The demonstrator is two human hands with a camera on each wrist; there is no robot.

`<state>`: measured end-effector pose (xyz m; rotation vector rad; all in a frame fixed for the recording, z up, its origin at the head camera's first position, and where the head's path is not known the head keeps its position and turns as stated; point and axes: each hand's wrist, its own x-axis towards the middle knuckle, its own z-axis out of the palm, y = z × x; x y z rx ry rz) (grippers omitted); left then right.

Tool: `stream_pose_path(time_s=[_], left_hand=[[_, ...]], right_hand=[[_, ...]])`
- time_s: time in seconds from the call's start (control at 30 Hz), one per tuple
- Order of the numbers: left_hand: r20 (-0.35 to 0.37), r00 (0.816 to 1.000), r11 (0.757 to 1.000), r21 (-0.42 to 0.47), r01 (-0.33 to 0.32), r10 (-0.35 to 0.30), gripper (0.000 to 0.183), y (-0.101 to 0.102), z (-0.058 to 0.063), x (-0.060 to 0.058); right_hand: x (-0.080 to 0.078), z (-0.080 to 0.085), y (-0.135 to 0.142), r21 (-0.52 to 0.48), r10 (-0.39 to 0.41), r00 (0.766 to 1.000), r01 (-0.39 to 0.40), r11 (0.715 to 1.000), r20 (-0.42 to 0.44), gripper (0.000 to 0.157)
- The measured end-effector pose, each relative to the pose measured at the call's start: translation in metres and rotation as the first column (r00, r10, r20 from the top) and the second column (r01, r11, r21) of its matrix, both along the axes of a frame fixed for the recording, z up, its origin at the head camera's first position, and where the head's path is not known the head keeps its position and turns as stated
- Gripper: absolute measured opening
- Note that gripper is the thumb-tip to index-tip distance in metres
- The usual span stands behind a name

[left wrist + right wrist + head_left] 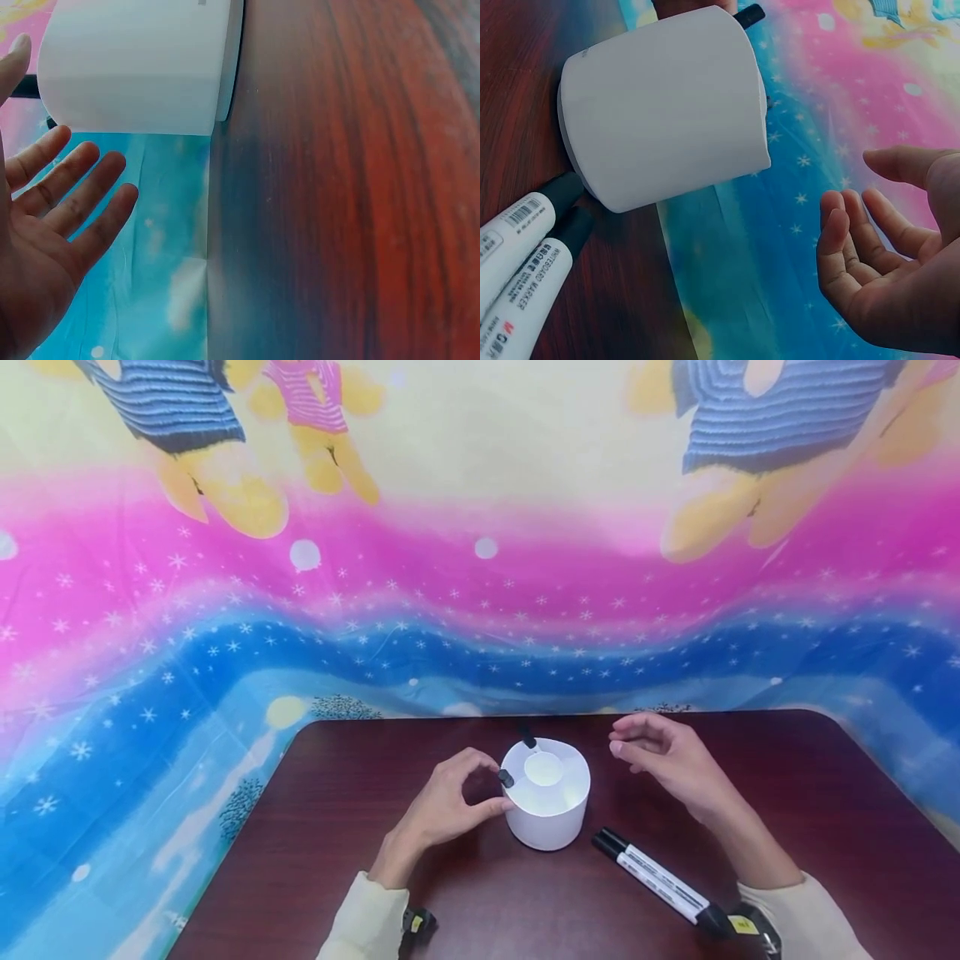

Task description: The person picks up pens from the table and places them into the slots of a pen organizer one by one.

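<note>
A white round pen holder (547, 831) with a ring-shaped inner compartment stands upright on the table. Two black-tipped markers lean inside it, one black end (506, 777) over the left rim, another black end (529, 739) at the back. My left hand (453, 797) is at the holder's left side, fingers and thumb spread close to its rim; in the left wrist view those fingers (75, 199) are extended. To the right of the holder, my right hand (667, 760) hovers with loosely bent fingers and nothing between them. Nearby lie two whiteboard markers (660, 881), side by side.
The dark reddish wood table (315, 843) ends at a patterned fabric backdrop (480, 602). Black wrist devices with yellow labels sit at the left cuff (367, 914) and right cuff (798, 914); the right one is near the markers' lower ends.
</note>
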<state>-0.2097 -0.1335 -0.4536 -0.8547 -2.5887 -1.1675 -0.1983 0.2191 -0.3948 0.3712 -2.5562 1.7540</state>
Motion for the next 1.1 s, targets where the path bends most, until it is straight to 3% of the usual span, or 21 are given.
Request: stream_pose_path(time_s=[0.23, 0.47, 0.8, 1.1], left_hand=[[0.028, 1.000, 1.000, -0.028, -0.007, 0.008, 0.054, 0.004, -0.002, -0.001], [0.093, 0.995, 0.999, 0.019, 0.037, -0.039, 0.067, 0.004, -0.003, -0.001], [0.183, 0.983, 0.999, -0.015, 0.035, -0.032, 0.092, 0.004, -0.002, 0.001], [0.202, 0.979, 0.999, -0.033, 0.043, -0.036, 0.094, 0.005, -0.001, 0.001]], right_hand=[[0.004, -0.005, 0.013, 0.013, -0.014, 1.000, 0.014, 1.000, -0.005, 0.040], [0.015, -0.017, 0.032, 0.059, -0.010, 1.000, 0.009, 0.998, 0.021, 0.037], [0.031, -0.043, 0.061, 0.108, 0.090, 0.987, -0.105, 0.989, 0.134, 0.053], [0.039, -0.063, 0.080, 0.101, 0.228, 0.945, -0.257, 0.961, 0.233, 0.061]])
